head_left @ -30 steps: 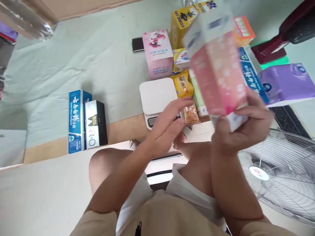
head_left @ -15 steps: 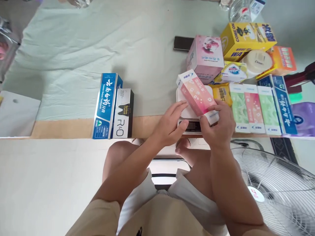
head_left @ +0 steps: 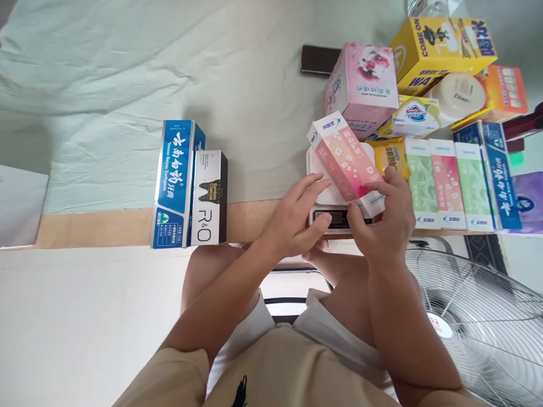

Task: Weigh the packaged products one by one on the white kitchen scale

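Note:
A pink toothpaste box [head_left: 345,161] lies slanted on a small white kitchen scale [head_left: 314,169], whose dark display [head_left: 333,217] faces me. My right hand [head_left: 386,220] has its thumb and fingers about the near end of the box, loosely closed on it. My left hand [head_left: 299,217] is on the left side of the scale, fingers apart and holding nothing. Farther left, a blue toothpaste box [head_left: 172,175] and a white and black R&O charcoal toothpaste box [head_left: 208,198] lie side by side at the table edge.
To the right sit green toothpaste boxes [head_left: 424,183], a pink one [head_left: 447,183], a blue one [head_left: 500,175] and a yellow packet [head_left: 390,155]. Behind them are a pink carton [head_left: 365,79], yellow carton [head_left: 445,56] and white-lidded jar [head_left: 460,96]. A fan [head_left: 479,305] stands below right.
My view has shifted slightly. The right hand's grip on the pink box looks looser, and the box still lies slanted on the scale. My left hand has hardly moved.

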The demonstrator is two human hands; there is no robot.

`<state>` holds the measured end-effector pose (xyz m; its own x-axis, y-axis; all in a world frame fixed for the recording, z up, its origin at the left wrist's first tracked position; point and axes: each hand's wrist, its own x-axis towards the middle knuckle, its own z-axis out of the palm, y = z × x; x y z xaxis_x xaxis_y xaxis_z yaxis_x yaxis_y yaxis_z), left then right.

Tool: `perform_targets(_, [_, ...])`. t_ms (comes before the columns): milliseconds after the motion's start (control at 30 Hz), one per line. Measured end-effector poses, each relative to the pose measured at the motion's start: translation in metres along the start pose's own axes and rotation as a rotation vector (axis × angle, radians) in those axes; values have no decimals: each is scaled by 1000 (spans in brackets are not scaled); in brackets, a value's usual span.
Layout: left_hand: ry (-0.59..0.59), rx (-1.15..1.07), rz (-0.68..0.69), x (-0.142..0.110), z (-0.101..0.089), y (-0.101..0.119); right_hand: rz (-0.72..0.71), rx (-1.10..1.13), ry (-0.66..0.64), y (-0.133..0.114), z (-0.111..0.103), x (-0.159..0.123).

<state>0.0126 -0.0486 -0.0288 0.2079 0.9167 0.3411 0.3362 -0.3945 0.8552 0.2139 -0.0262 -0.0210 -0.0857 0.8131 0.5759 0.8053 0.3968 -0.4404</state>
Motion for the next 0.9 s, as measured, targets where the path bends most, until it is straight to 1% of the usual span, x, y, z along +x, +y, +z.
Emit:
perform_targets(100, [-3, -3, -27, -1, 2, 2, 37, -15, -19, -2, 1, 2])
perform_targets(167, [9, -8, -52, -3, 2, 4, 38, -9, -22, -2, 2, 1])
perform_targets(267, [50, -12, -72, -7, -1, 6, 26, 43, 22, 1, 2, -1])
perform_targets(400, [140, 26, 9, -13, -8, 8, -20, 106, 133, -1, 2, -3])
perform_targets(500, [274, 97, 94, -18, -16, 12, -86, 134, 184, -21, 5, -5])
perform_targets(567, [391, 172, 121, -23, -25, 18, -126, 160, 163, -44, 11, -9])
perform_targets(633, [496, 239, 119, -30, -37, 25, -140, 176, 102, -69, 20, -14])
perform_targets(733, [601, 258, 136, -47, -61, 37, -112, 183, -5, -101, 37, -23])
perform_targets(800, [614, 271, 117, -60, -80, 41, -74, 188, -52, -113, 48, -29])
perform_targets(833, [601, 292, 81, -67, -89, 43, -51, 185, -67, -116, 53, -31])
perform_targets(900, [562, 365, -56, -82, -107, 43, 1, 169, -110, -119, 61, -35])
